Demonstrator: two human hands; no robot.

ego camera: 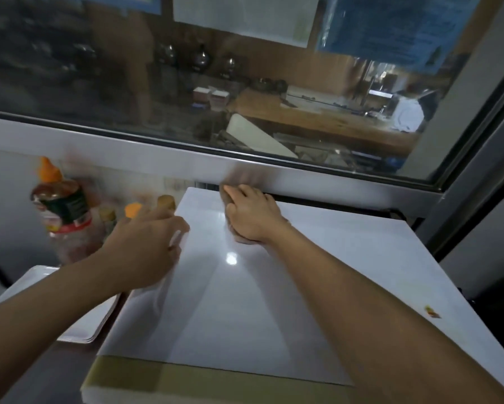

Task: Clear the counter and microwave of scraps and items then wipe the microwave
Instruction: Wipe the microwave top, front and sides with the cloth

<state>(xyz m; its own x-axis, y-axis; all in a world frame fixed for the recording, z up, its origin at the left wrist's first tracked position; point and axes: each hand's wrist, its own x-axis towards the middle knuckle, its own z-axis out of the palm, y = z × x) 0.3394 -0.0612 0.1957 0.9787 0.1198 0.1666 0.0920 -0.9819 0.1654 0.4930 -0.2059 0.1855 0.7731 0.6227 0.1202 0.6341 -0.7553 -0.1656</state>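
While right hand point(252, 212) presses cloth point(239, 239) at microwave point(245, 301) top's far edge, fingers flat, left hand point(150, 243) fingers loosely curled, steadying the left edge. Wiping step; next, sweep toward the scrap point(433, 312) at the right edge.

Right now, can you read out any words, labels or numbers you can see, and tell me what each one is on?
No text can be read in this view.
Sauce bottle label: print there, too blurred to read.
Blue poster behind the window: lines of print, too blurred.
White sheet behind the window: nothing legible.
Sticker on the microwave top: too small to read.
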